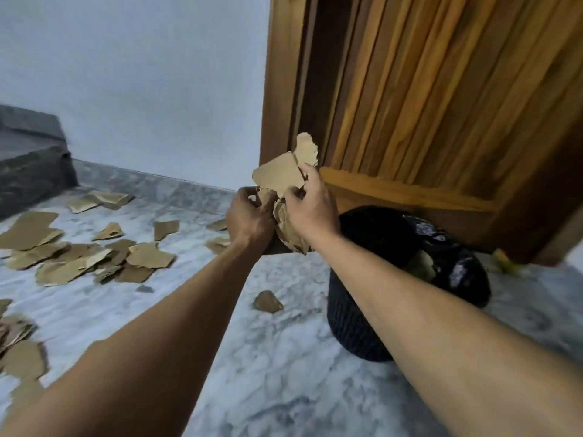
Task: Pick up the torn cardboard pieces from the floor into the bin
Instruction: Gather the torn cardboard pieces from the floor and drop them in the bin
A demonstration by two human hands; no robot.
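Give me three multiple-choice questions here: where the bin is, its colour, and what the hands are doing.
1. The bin stands: A on a table; B beside the wooden door; C on a chair.
2. The bin is: A white; B red; C black.
3. The left hand and right hand: A both grip cardboard pieces; B both empty; C only one grips.
Answers: B, it sits on the floor at the door's foot; C, its mesh wall is black; A, fingers of both curl round the pieces.
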